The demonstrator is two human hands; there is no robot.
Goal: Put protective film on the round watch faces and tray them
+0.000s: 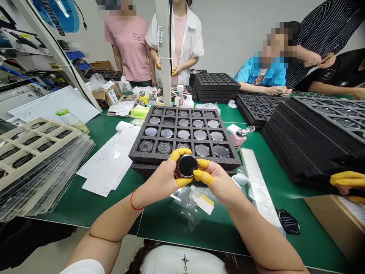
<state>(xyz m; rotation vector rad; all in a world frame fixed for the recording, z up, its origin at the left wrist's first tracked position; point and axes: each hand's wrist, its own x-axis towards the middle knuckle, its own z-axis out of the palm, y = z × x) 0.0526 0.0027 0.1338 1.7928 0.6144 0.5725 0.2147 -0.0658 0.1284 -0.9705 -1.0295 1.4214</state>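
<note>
A round smartwatch body [188, 166] with a black face and metal rim, no strap visible, is held up between both hands. My left hand [168, 171], with yellow finger cots, is closed around its left edge. On the right edge, my right hand [213, 177] pinches it with yellow-capped fingertips. Just behind the hands sits a black foam tray [184, 117] whose cells hold several more round watch bodies [202, 150], some face up, some showing dark ringed backs. One cell in the second row holds no watch. Below the hands lie clear plastic film [185, 207] and a white-and-yellow card [207, 203].
Stacked plastic trays [57, 167] and paper sheets [111, 167] lie left. On the right are a pink pump bottle [238, 137], a long white strip [259, 182], tall foam tray stacks [299, 148] and a cardboard box [327, 217]. Another person's yellow-capped hand [349, 180] reaches in there. Co-workers are across the table.
</note>
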